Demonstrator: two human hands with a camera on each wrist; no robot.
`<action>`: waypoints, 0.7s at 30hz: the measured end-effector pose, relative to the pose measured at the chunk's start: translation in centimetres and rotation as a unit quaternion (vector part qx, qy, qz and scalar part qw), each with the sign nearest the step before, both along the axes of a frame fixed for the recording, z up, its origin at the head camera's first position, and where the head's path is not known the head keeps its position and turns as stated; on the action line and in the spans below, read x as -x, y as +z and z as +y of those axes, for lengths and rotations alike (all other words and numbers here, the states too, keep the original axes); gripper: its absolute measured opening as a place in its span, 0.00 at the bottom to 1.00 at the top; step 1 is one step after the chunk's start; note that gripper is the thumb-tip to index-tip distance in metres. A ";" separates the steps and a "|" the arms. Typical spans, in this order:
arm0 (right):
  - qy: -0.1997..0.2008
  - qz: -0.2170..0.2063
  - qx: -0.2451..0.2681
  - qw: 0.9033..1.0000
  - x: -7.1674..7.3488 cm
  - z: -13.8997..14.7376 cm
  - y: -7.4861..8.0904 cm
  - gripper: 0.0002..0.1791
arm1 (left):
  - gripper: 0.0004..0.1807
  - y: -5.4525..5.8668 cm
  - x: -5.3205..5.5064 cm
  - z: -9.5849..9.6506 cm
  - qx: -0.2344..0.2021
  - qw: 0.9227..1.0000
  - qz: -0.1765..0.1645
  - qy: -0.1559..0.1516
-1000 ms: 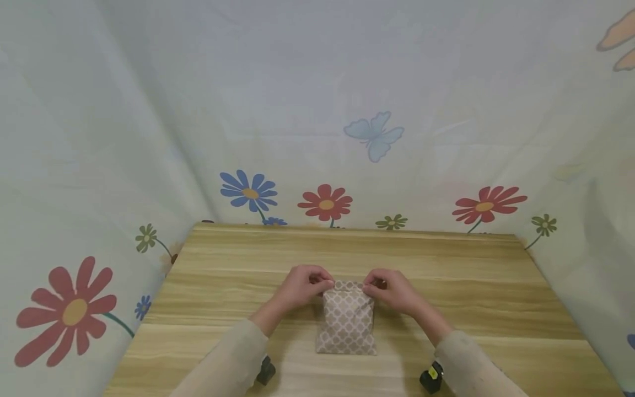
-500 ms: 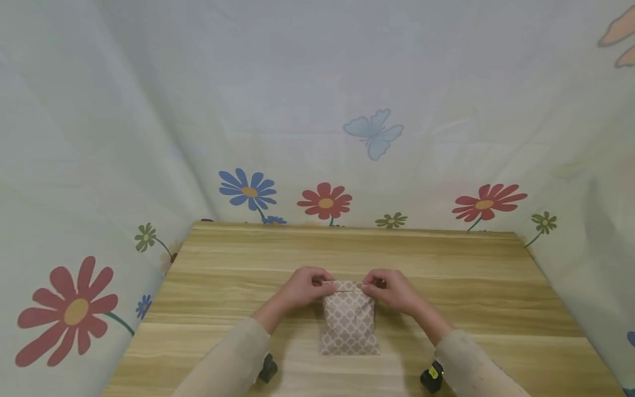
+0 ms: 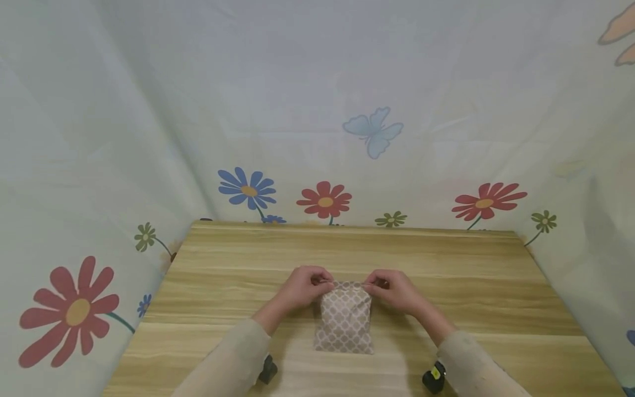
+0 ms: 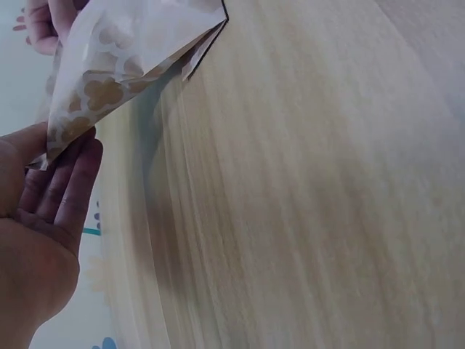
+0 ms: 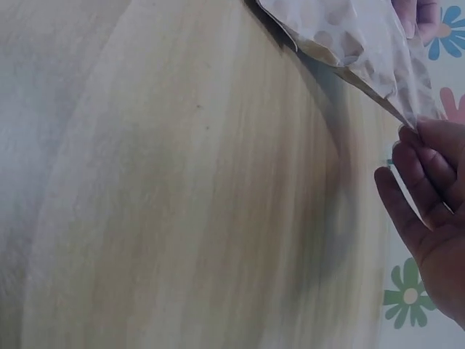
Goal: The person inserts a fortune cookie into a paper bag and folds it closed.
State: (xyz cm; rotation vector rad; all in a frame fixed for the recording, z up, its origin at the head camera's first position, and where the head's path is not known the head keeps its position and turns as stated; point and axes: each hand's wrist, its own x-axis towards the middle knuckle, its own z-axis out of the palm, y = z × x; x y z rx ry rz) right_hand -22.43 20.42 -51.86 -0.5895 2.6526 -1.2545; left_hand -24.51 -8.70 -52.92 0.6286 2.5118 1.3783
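Note:
A small tan bag with a white lattice print [image 3: 345,322], seemingly of paper, is held up by its top edge over the middle of the table. My left hand [image 3: 303,288] pinches its top left corner between thumb and fingers, and my right hand [image 3: 397,292] pinches the top right one. In the left wrist view, the left hand [image 4: 51,203] has its thumb on the printed face of the bag [image 4: 109,91]. The right wrist view has the bag's corner [image 5: 370,62] between thumb and forefinger of the right hand [image 5: 439,196], its other fingers loosely spread. Whatever the bag contains is hidden.
Beneath the hands lies a wood-grain table [image 3: 223,253]. A pale curtain with printed flowers and a butterfly [image 3: 374,132] hangs behind it and at both sides. Dark devices sit at the left wrist [image 3: 268,369] and the right wrist [image 3: 434,378].
The bag's lower end has swung slightly right and then back left. Both hands keep their pinch on the top corners and have hardly moved.

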 end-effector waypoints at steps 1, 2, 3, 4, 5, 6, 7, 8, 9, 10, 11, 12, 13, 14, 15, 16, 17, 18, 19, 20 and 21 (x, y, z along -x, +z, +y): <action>0.001 0.002 -0.004 1.000 0.0 0.0 0.1 0.04 | 0.03 -0.1 0.0 0.1 0.001 1.000 0.004 0.001; 0.003 0.003 -0.005 1.000 0.0 0.0 0.1 0.03 | 0.03 -0.1 0.0 0.1 0.002 1.000 0.005 0.003; 0.006 0.005 -0.006 1.000 0.0 -0.1 0.2 0.03 | 0.02 -0.2 -0.1 0.2 0.001 1.000 0.008 0.005; 0.010 0.009 -0.007 1.000 0.1 -0.1 0.3 0.04 | 0.03 -0.2 -0.1 0.3 0.000 1.000 0.009 0.007; 0.016 0.012 -0.007 1.000 0.1 -0.2 0.4 0.05 | 0.03 -0.2 -0.1 0.3 -0.002 1.000 0.011 0.009; 0.021 0.016 -0.008 1.000 0.1 -0.3 0.5 0.06 | 0.03 -0.3 -0.1 0.4 -0.004 1.000 0.012 0.009; 0.027 0.019 -0.007 0.999 0.2 -0.5 0.5 0.07 | 0.02 -0.3 -0.1 0.5 -0.006 1.000 0.015 0.009; 0.031 0.021 -0.008 0.999 0.3 -0.7 0.6 0.07 | 0.02 -0.4 -0.1 0.5 -0.008 1.000 0.016 0.009; 0.036 0.024 -0.009 0.999 0.4 -0.9 0.6 0.07 | 0.03 -0.4 -0.1 0.6 -0.009 1.000 0.016 0.007; 0.040 0.029 -0.013 0.999 0.5 -1.1 0.6 0.06 | 0.03 -0.5 -0.1 0.6 -0.010 1.000 0.015 0.005; 0.041 0.034 -0.016 0.998 0.5 -1.3 0.6 0.05 | 0.02 -0.5 -0.1 0.7 -0.011 1.000 0.013 0.003; 0.043 0.040 -0.020 0.998 0.5 -1.5 0.6 0.04 | 0.02 -0.5 -0.1 0.7 -0.010 1.000 0.012 0.002; 0.044 0.046 -0.022 0.998 0.5 -1.7 0.6 0.03 | 0.02 -0.5 0.0 0.8 -0.009 1.000 0.011 0.000; 0.045 0.053 -0.026 0.997 0.5 -1.8 0.6 0.03 | 0.02 -0.5 0.0 0.7 -0.007 1.000 0.010 -0.001; 0.048 0.061 -0.028 0.997 0.5 -1.9 0.7 0.03 | 0.02 -0.4 0.0 0.7 -0.004 1.000 0.010 -0.001; 0.050 0.067 -0.032 0.996 0.5 -2.1 0.7 0.04 | 0.02 -0.3 0.0 0.7 0.000 1.000 0.014 -0.002; 0.051 0.072 -0.035 0.996 0.5 -2.2 0.7 0.04 | 0.02 -0.2 0.0 0.7 0.005 1.000 0.016 -0.003; 0.052 0.074 -0.037 0.995 0.5 -2.3 0.7 0.04 | 0.02 -0.1 0.0 0.6 0.011 1.000 0.020 -0.004; 0.053 0.076 -0.039 0.995 0.5 -2.4 0.7 0.03 | 0.02 0.0 -0.1 0.6 0.015 1.000 0.022 -0.005; 0.055 0.078 -0.041 0.995 0.6 -2.4 0.7 0.03 | 0.02 0.1 -0.1 0.6 0.019 0.999 0.027 -0.007; 0.056 0.080 -0.043 0.994 0.6 -2.5 0.7 0.02 | 0.02 0.2 -0.1 0.6 0.022 0.999 0.027 -0.007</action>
